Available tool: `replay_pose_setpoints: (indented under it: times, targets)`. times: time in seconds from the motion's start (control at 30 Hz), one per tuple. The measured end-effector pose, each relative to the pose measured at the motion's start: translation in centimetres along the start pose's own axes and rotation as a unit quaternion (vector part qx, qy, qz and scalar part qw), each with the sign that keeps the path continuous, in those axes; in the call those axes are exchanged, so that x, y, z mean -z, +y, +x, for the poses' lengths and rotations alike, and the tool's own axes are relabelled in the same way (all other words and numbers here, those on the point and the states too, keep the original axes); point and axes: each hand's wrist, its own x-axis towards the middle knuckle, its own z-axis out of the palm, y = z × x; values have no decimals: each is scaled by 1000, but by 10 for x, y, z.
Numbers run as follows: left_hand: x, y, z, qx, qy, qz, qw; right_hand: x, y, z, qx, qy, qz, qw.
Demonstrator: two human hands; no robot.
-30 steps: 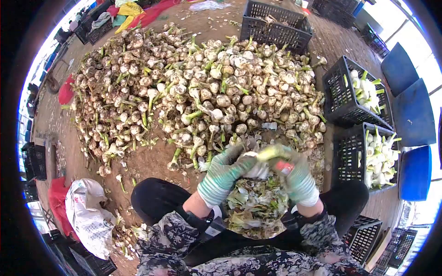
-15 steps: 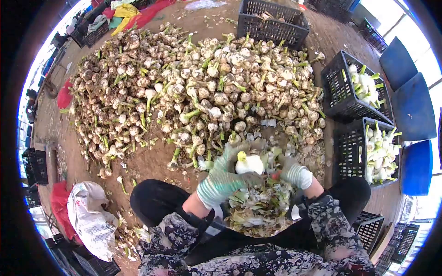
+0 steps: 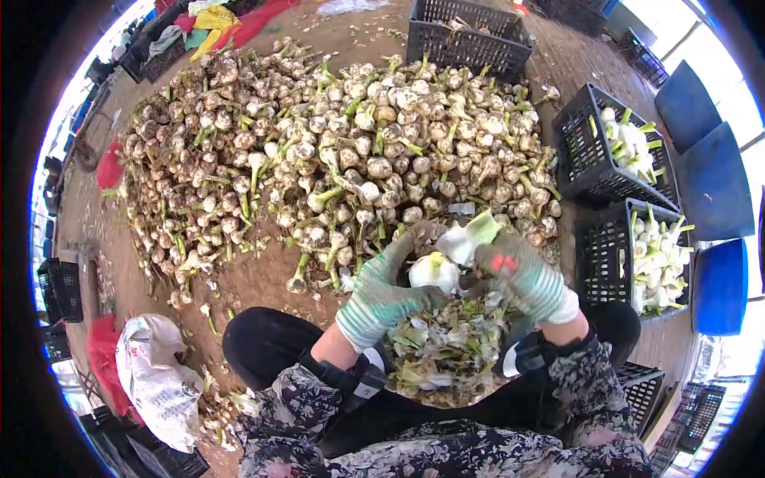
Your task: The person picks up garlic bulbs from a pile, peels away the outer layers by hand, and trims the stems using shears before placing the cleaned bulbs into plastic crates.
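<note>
My left hand (image 3: pixel 381 296), in a green-and-white striped work glove, is closed round a white garlic bulb (image 3: pixel 435 273) between my knees. My right hand (image 3: pixel 527 280), in a matching glove with a red patch near the fingers, pinches a whitish-green strip of garlic skin (image 3: pixel 472 237) just above the bulb. Whether the strip still joins the bulb is hard to make out. Below both hands lies a heap of garlic peelings (image 3: pixel 446 350). Beyond them spreads a large pile of unpeeled garlic (image 3: pixel 374 163), dirt-stained, with cut green stems.
To the right, two black crates (image 3: pixel 599 267) (image 3: pixel 580 147) hold clean white garlic with green stems. Another black crate (image 3: pixel 470 44) stands behind the pile. Blue plastic containers (image 3: pixel 719 287) line the right edge. A white sack (image 3: pixel 159 382) slumps at the left.
My right hand has moved up and over the bulb, with a strip of garlic skin now showing in its fingers. My left hand keeps the bulb in nearly the same place.
</note>
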Motion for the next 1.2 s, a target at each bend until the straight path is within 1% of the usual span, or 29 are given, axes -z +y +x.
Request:
replay_pose_setpoints:
  times: [0.03, 0.07, 0.1, 0.13, 0.17, 0.23, 0.3, 0.43, 0.47, 0.5, 0.53, 0.57, 0.6, 0.63, 0.67, 0.7, 0.73, 0.77, 0.8, 0.83, 0.87, 0.9, 0.93, 0.97, 1.0, 1.03, 1.1, 1.13, 1.2]
  targets:
    - [-3, 3, 0, 2, -1, 0, 1000, -7, -14, -6, 36, 20, -143, 989]
    - [-5, 6, 0, 11, 0, 8, 1000, -18, 6, -8, 17, 36, 160, 986]
    - [-6, 8, 1, 18, 1, 16, 1000, -22, 0, -9, 19, 39, 160, 986]
    - [-3, 2, 2, 20, 10, 8, 1000, -25, -12, -12, 60, 75, -39, 995]
    - [-3, 2, 2, 19, 11, 8, 1000, -28, -20, -13, 98, 106, -237, 961]
    - [-2, 1, 2, 94, 5, 37, 995, -27, -16, -10, 91, 102, -231, 963]
    - [-1, 2, 4, 90, -11, 8, 996, -20, -2, -2, 83, 100, -153, 980]
    - [-6, 7, 4, 101, -40, -95, 990, -22, 2, -6, 66, 134, -200, 968]
    - [-11, 5, 3, 60, -45, -72, 995, -26, 0, -7, 65, 135, -198, 969]
    - [-12, -8, 6, 62, -46, -71, 995, -35, -3, -10, 110, 149, -195, 963]
    - [-12, -27, 12, 4, -12, -167, 986, -42, -4, -11, 156, 162, -191, 956]
    - [-9, -42, 14, -54, 24, -261, 964, -48, 1, -12, 154, 161, -189, 956]
    - [-17, -9, 14, 96, 127, -198, 967, -53, 7, -11, 156, 156, -229, 948]
    - [-17, -3, 12, 96, 130, -197, 967, -58, 7, -8, 160, 152, -270, 937]
    - [-17, 1, 11, 50, 131, -171, 975, -56, 1, -3, 177, 130, -182, 958]
    - [-17, 5, 10, 4, 132, -144, 981, -47, 9, 12, 178, 128, -181, 959]
    - [-21, 9, 10, -26, 137, -215, 967, -35, 28, 29, 80, 184, -32, 979]
    - [-13, -2, 5, -11, 123, -270, 955, -29, 43, 36, -24, 233, 116, 965]
    - [-9, -3, 5, -19, 113, -291, 950, -28, 48, 35, -23, 233, 115, 965]
    - [-5, -1, 9, -30, 97, -308, 946, -30, 52, 34, -153, 76, -145, 975]
    - [-2, 3, 15, -34, 93, -306, 947, -30, 55, 34, -269, -88, -391, 876]
    - [0, 4, 18, -28, 145, -288, 946, -29, 52, 27, -226, -121, -470, 845]
    - [2, 2, 16, -18, 202, -272, 941, -23, 61, 20, -148, -45, -333, 930]
    - [3, -1, 15, 22, 198, -271, 942, -17, 71, 17, -65, 38, -185, 980]
    - [-1, 1, 16, 4, 215, -249, 944, -16, 79, 19, 42, 50, -25, 998]
    - [-8, 5, 16, -12, 229, -226, 947, -24, 59, 15, 42, 52, -25, 997]
    - [-14, 8, 13, -7, 218, -223, 950, -52, -6, 4, 129, 60, -41, 989]
    - [-15, 9, 11, -3, 212, -221, 952, -58, -15, 4, 132, 61, -41, 989]
    - [-6, 10, 6, -24, 184, -226, 956, -69, -22, 2, 189, 138, -98, 967]
